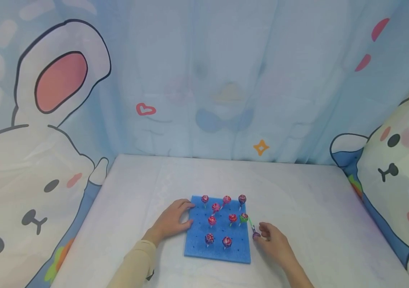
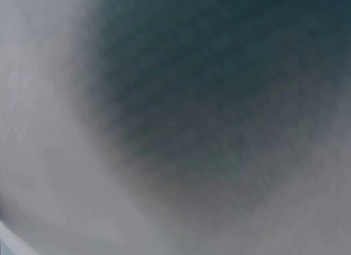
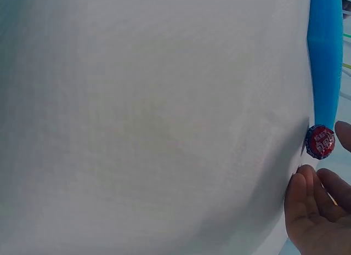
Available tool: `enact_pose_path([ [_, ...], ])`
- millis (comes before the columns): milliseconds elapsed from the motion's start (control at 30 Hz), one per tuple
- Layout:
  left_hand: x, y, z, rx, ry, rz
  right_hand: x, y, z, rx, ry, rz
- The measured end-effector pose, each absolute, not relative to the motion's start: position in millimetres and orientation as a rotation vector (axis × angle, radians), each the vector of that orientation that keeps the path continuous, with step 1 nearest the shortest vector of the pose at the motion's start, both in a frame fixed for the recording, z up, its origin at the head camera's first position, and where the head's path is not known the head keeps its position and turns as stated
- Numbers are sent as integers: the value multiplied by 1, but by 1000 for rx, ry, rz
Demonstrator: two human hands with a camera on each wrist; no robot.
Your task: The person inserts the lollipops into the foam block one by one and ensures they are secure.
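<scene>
A blue foam board [image 1: 197,250] dotted with small holes lies on the table, with several wrapped lollipops standing in it, among them a green-and-red one [image 1: 244,217]. My left hand [image 1: 170,220] rests at the board's left edge, its fingertips and thumb touching it. Beside the right edge is a loose lollipop [image 1: 256,235] with a purple wrapper and green stick, its head toward me. My right hand [image 1: 274,244] is right at that head, thumb and fingers spread about it. In the right wrist view, the red-and-blue wrapped head [image 3: 320,141] shows between thumb and fingers, with gaps around it.
A white cloth covers the table [image 1: 298,192]. Behind it hangs a light blue curtain [image 1: 226,60] printed with cartoon figures, which also runs along both sides. The left wrist view is mostly dark and blurred.
</scene>
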State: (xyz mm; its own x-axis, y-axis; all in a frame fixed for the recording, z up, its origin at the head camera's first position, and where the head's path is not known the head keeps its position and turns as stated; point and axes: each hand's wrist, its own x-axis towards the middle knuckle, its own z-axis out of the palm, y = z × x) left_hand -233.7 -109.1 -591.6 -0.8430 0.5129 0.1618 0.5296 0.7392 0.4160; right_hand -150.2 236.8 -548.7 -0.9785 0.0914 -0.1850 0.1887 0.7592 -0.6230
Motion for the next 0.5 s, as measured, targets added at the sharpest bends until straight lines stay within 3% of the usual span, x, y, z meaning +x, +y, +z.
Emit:
enact_pose_path([
  [500, -233, -109, -591, -877, -2884, -711, -152, 237, -559, 235, 2803, -1010],
])
